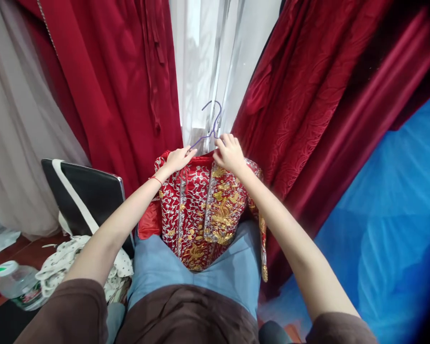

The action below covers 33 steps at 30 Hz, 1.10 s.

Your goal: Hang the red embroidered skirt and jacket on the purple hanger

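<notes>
A red jacket (193, 200) with silver and gold embroidery hangs over my lap on a thin purple hanger (214, 126). The hanger's hook points up and away from me, and its arms run down into the neck of the jacket. My left hand (179, 159) is closed on the jacket's left shoulder beside the hanger's arm. On the other side, my right hand (229, 152) grips the collar edge near the hanger's neck, fingers curled. One embroidered sleeve droops at the right, beside my thigh. The jacket's lower part rests between my legs.
Dark red curtains or gowns (122, 71) hang on both sides of white fabric (197, 57). At left stand a black chair back (88, 191) with a white strap, dotted white cloth (62, 260) and a plastic bottle (21, 284). Bright blue fabric (390, 229) spreads at right.
</notes>
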### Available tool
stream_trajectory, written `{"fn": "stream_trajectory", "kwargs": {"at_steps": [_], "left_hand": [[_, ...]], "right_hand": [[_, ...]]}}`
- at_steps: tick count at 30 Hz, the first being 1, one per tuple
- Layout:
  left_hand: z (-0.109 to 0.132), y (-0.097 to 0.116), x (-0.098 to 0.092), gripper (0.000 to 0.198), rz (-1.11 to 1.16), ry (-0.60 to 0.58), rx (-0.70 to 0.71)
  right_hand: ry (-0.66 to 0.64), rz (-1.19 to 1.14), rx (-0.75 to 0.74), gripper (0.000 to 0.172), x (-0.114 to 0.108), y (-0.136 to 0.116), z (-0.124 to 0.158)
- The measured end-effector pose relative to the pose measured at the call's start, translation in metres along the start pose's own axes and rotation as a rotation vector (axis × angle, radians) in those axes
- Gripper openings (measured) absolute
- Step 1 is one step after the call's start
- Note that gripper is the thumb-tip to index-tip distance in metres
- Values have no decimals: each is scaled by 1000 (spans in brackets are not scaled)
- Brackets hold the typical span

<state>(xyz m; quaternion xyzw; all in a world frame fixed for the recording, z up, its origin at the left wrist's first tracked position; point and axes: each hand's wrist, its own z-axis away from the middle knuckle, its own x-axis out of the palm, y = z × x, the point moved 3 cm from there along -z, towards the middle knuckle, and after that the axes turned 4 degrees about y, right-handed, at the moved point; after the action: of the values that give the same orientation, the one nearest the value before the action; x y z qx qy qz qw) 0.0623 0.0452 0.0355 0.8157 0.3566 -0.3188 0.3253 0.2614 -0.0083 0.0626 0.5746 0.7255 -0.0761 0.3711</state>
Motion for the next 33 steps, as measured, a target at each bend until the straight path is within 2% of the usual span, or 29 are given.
{"fn": "stream_trajectory", "kwargs": {"at_steps": [3,5,8,12,18,21,25,27,31,33], "left_hand": [[1,-4,5,50,-58,50,7],[1,-7,4,50,-76,78,20],[0,-11,-1,47,-47,108,39],[-1,-15,-8,46,7,95,69],[-3,-22,-18,45,17,55,95],[-2,-23,-23,45,-5,69,94],[-4,-24,-24,46,-65,78,65],[-7,-27,-23,47,-83,71,50],[-11,-29,-17,43,-82,41,15],[-4,-16,-16,40,-57,142,-17]], "right_hand": [[-98,17,-90,39,-4,30,14],[-108,-7,-105,44,-7,47,20],[-136,-90,25,49,-12,71,27],[-307,-170,244,52,-18,90,40],[-315,-163,237,54,-44,91,62],[-289,-226,229,61,-58,93,82],[-316,-365,257,67,-71,91,115],[-366,-431,306,69,-73,88,128],[-570,-699,342,70,-71,74,149],[-611,-854,316,68,-70,61,155]]}}
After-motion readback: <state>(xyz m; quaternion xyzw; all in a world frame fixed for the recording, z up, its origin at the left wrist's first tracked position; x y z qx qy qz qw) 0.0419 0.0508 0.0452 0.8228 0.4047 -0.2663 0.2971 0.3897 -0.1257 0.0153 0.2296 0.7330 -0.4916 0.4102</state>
